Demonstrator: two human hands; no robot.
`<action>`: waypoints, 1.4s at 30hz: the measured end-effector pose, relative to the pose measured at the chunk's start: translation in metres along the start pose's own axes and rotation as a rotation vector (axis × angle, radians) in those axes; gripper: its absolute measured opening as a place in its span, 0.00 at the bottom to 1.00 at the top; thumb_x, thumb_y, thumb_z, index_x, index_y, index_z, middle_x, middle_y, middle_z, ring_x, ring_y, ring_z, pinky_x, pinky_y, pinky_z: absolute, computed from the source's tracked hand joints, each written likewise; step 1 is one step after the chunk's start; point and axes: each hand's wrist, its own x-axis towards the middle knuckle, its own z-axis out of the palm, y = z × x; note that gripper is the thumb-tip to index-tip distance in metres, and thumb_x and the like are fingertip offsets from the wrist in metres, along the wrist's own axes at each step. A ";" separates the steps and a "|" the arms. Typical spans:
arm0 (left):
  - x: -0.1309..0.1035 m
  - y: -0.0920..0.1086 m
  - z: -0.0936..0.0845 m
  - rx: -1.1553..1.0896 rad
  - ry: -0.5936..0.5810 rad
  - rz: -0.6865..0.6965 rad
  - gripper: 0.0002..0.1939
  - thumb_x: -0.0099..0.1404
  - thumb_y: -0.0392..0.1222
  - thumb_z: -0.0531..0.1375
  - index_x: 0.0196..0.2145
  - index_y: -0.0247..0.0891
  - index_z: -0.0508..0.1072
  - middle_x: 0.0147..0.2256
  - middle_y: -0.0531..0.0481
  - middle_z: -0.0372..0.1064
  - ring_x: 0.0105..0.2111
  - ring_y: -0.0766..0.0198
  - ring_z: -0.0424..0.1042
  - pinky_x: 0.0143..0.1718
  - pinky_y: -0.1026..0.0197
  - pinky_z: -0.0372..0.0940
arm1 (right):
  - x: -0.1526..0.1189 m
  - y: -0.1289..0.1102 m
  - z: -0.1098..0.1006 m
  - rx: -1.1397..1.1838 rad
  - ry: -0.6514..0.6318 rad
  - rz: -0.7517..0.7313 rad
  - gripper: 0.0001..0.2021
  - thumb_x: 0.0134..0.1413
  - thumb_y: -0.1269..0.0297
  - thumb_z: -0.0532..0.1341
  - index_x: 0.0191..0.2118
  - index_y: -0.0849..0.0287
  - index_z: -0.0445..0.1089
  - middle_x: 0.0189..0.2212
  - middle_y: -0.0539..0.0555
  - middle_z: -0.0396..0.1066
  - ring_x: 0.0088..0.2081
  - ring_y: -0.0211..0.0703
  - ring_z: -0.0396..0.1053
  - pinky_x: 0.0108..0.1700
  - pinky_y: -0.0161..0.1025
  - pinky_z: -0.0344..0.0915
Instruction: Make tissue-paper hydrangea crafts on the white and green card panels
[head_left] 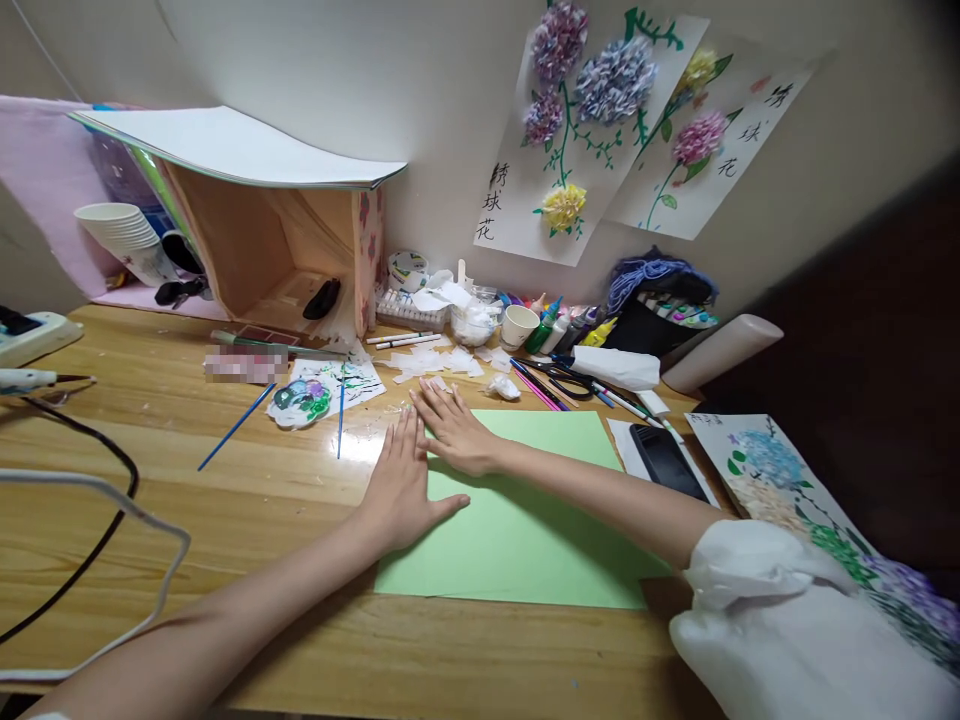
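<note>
A light green paper sheet (525,530) lies flat on the wooden table (225,500). My left hand (401,485) rests palm down on the sheet's left edge, fingers stretched toward the far side. My right hand (454,425) lies flat on the sheet's far left corner, fingers spread, just beyond and touching the left hand's fingertips. Neither hand holds anything.
A paint palette (301,400) and blue brushes (236,425) lie to the left of the hands. Scissors (562,377), pens, a paper cup (517,326) and tissue scraps (435,362) lie behind. A phone (664,458) and a flower picture (787,490) lie right. Cables (90,530) cross the left.
</note>
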 end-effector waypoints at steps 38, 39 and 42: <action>-0.013 0.021 -0.008 0.074 -0.076 0.361 0.31 0.68 0.46 0.46 0.64 0.35 0.38 0.64 0.43 0.37 0.64 0.57 0.40 0.61 0.52 0.49 | -0.125 -0.003 0.008 -0.151 0.247 0.066 0.28 0.60 0.56 0.50 0.63 0.59 0.48 0.65 0.58 0.38 0.66 0.53 0.33 0.62 0.56 0.46; -0.012 0.021 -0.009 0.080 -0.108 0.412 0.29 0.69 0.44 0.45 0.64 0.37 0.39 0.64 0.45 0.39 0.64 0.59 0.41 0.61 0.52 0.49 | -0.125 -0.002 0.007 -0.154 0.239 0.035 0.26 0.60 0.58 0.50 0.62 0.57 0.51 0.65 0.55 0.41 0.65 0.53 0.34 0.62 0.57 0.45; -0.009 0.022 -0.011 0.095 -0.171 0.465 0.26 0.70 0.43 0.44 0.63 0.37 0.45 0.63 0.46 0.44 0.62 0.59 0.46 0.61 0.52 0.50 | -0.124 0.002 0.004 -0.152 0.248 0.011 0.22 0.61 0.62 0.50 0.60 0.56 0.57 0.63 0.53 0.50 0.65 0.52 0.38 0.62 0.57 0.44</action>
